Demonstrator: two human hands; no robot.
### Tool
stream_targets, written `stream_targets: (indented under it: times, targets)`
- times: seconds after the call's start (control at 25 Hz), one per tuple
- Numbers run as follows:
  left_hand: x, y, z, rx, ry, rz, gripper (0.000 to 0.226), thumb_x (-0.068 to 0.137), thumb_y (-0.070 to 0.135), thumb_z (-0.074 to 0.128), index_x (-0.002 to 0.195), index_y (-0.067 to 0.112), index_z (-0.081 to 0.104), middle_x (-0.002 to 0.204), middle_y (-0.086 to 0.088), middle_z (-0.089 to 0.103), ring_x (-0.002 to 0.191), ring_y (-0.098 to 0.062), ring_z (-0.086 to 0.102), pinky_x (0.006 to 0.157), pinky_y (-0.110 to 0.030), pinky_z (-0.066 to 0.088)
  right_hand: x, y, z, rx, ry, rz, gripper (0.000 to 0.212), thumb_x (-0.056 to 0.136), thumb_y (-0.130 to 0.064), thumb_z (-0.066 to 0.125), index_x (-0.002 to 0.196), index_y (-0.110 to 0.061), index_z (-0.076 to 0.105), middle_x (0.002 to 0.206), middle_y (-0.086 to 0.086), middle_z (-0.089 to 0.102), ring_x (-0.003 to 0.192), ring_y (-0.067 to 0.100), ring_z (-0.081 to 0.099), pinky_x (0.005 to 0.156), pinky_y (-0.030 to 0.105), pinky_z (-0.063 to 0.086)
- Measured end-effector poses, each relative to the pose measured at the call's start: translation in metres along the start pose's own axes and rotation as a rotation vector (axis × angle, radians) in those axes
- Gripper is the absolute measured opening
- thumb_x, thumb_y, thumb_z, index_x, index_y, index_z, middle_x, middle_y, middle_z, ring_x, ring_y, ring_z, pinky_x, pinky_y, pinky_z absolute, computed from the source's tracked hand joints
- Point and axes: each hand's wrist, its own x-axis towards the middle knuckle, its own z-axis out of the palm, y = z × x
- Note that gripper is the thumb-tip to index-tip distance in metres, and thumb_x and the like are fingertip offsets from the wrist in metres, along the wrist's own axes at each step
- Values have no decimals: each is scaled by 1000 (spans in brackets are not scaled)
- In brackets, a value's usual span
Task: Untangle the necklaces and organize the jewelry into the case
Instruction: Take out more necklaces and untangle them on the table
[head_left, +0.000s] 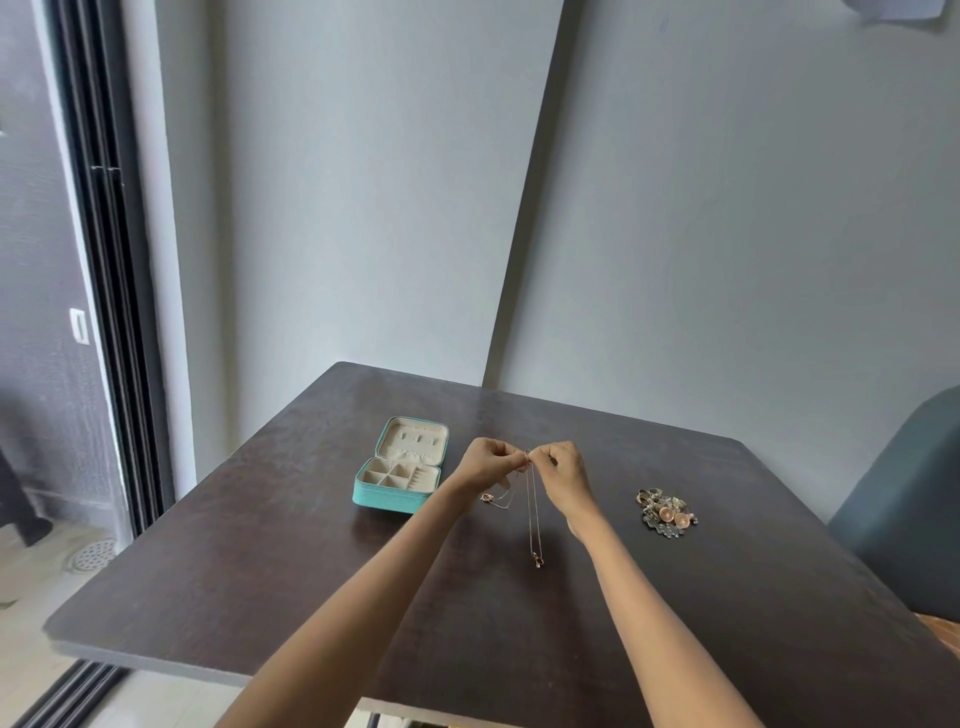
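Head view: left hand (485, 464) and right hand (563, 464) meet above the dark desk (260, 587), each grip pinching the top of a thin rose-gold necklace (533, 512) whose chain hangs down to a small pendant. A second necklace (497, 499) trails under the left hand. Teal jewelry case (400, 470) sits open just left; loose jewelry pile (666, 509) lies to the right.

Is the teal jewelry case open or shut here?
Open: the teal jewelry case has its lid folded back, showing cream compartments that look empty.
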Motion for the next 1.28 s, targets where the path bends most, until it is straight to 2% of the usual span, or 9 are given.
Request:
stream_targets:
  times: [0.12, 0.24, 0.44, 0.64, 0.84, 0.96, 1.08, 1.2, 1.28]
  targets:
    - [-1, -7, -2, 97, 2, -11, 22, 84, 5, 59, 64, 14, 62, 64, 1, 57, 47, -2, 49, 46, -14, 43, -4, -10, -6, -266, -111, -16, 18, 86, -30, 54, 70, -24, 61, 94, -4, 51, 85, 13, 52, 69, 26, 36]
    - [-6, -8, -8, 0, 61, -31, 17, 85, 2, 59, 71, 10, 61, 68, 0, 57, 44, 3, 51, 40, -10, 36, -4, -7, -19, -472, -130, -76, 13, 88, -30, 56, 76, -28, 58, 106, -5, 51, 94, 16, 57, 71, 25, 35]
    - [-6, 5, -17, -33, 83, -92, 24, 90, 7, 48, 68, 11, 54, 72, 1, 60, 50, -9, 40, 35, -7, 28, -4, 20, -36, -282, -37, 45, 16, 89, -29, 57, 74, -25, 61, 103, -4, 53, 93, 17, 58, 78, 32, 44]
    - [-1, 6, -4, -125, 123, -113, 18, 83, 13, 49, 66, 15, 46, 68, 0, 62, 50, -11, 37, 35, -11, 27, -4, 18, -32, -56, 69, 118, 19, 90, -22, 57, 72, -22, 64, 81, 0, 49, 76, 15, 48, 59, 25, 34]
    - [1, 4, 5, -204, 306, -46, 14, 58, 29, 44, 59, 15, 45, 60, 1, 49, 56, -13, 40, 53, -26, 31, -6, 8, -21, 179, 89, 165, 19, 90, -16, 55, 81, -7, 70, 73, 8, 58, 74, 13, 45, 53, 16, 33]
    - [4, -2, 3, -90, 223, -110, 21, 58, 32, 41, 61, 15, 53, 63, 0, 60, 60, -16, 44, 57, -28, 32, -11, -6, -22, 204, 55, 50, 21, 91, -10, 54, 82, -2, 71, 78, 8, 64, 74, 5, 49, 58, 6, 35]
    - [6, -8, 4, 74, 115, -105, 27, 60, 41, 48, 59, 20, 65, 63, 2, 65, 65, -15, 53, 60, -28, 39, -12, -14, -23, 183, 25, -12, 17, 90, -7, 56, 85, -3, 71, 79, -9, 56, 78, 5, 52, 65, 3, 38]
    - [10, -13, 4, 54, 142, -28, 25, 59, 49, 66, 57, 24, 69, 64, 7, 66, 64, -9, 55, 69, -28, 42, -10, -10, -16, 113, -16, -35, 16, 89, -12, 58, 82, -10, 72, 85, 3, 60, 83, 14, 54, 66, 9, 38]
    - [12, -17, 2, 25, 114, -13, 18, 63, 40, 74, 59, 24, 71, 65, 9, 68, 68, -7, 57, 72, -28, 44, -9, -6, -13, 69, -30, -17, 13, 89, -17, 60, 80, -15, 70, 96, 8, 59, 88, 15, 55, 70, 14, 39]
